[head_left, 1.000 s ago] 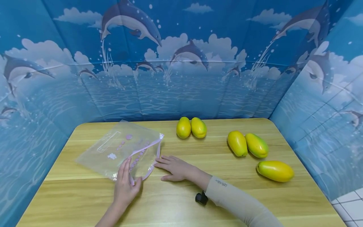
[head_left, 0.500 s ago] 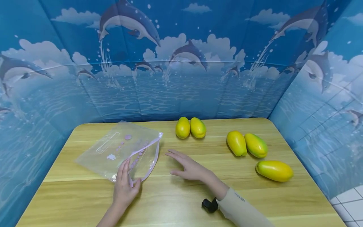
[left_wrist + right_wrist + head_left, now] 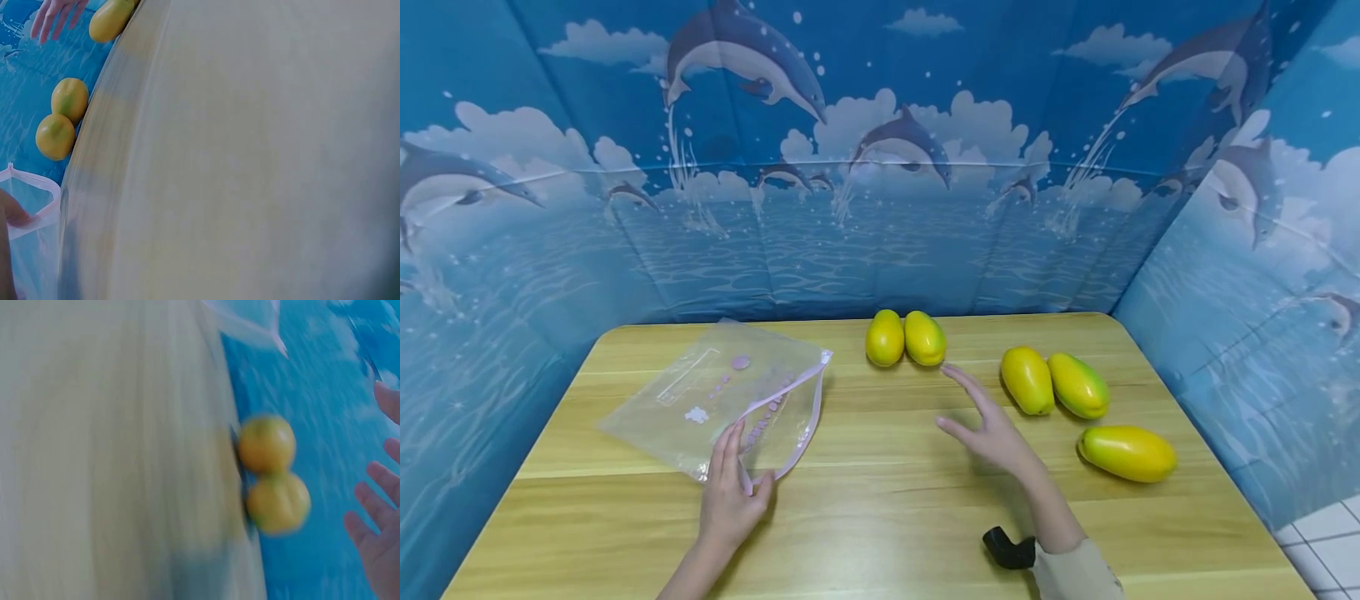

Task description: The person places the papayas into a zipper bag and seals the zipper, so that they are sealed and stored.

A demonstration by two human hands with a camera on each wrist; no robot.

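Note:
A clear zip bag [image 3: 700, 392] with lilac edging lies on the left of the table in the head view, its mouth gaping toward the right. My left hand [image 3: 730, 492] holds the near corner of that mouth, fingers on the upper layer and thumb at the edge. My right hand [image 3: 996, 433] is over the table right of the bag, fingers spread and nothing in them. Closest to its fingertips is a yellow-green mango [image 3: 925, 338], side by side with another mango [image 3: 885, 338] near the back edge. Both also show in the right wrist view, blurred.
To the right lie a mango [image 3: 1027, 380], a greener mango [image 3: 1078, 385] against it, and a mango [image 3: 1127, 453] on its side nearer me. A black wrist device [image 3: 1007, 550] sticks out by my right sleeve. A dolphin-print curtain [image 3: 880, 233] hangs behind the wooden table [image 3: 880, 533].
My right hand has come off the bag's mouth and swung right across the table, toward the mangoes. My left hand stays at the bag's corner, and the bag's mouth remains spread.

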